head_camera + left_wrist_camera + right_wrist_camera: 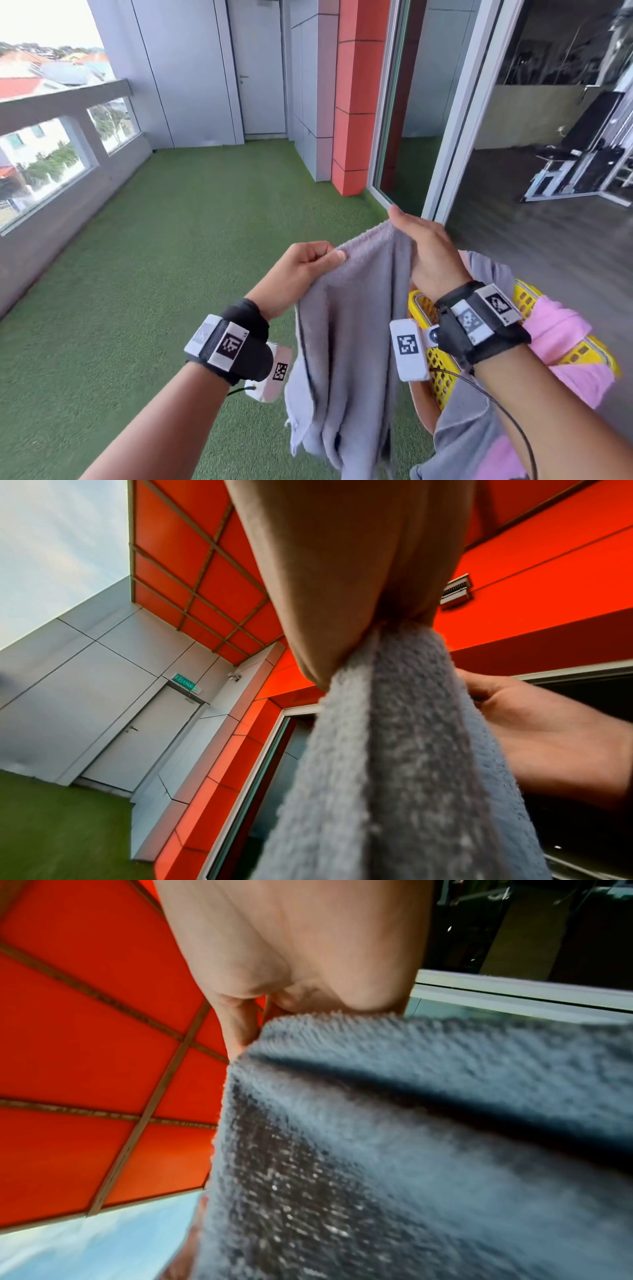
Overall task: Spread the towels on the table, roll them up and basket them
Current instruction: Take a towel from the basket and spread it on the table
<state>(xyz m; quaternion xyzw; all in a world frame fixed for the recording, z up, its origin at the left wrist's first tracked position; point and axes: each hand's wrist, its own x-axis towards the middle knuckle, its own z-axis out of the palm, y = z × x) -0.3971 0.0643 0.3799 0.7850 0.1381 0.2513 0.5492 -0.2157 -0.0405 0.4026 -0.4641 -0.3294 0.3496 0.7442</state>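
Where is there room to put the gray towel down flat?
No table shows. The green turf lies bare between the balcony wall and the red pillar. It is crowded around the yellow basket, draped with a pink towel.

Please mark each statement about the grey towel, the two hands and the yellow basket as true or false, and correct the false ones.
1. Both hands hold the grey towel by its upper edge. True: the left hand and the right hand each pinch it.
2. The grey towel lies spread flat on a table. False: it hangs in the air from the hands, above the green turf; no table is in view.
3. The yellow basket is on the person's right side. True.
4. The yellow basket is empty. False: a pink towel hangs over its rim.
5. The grey towel is rolled up. False: it hangs loose in folds.
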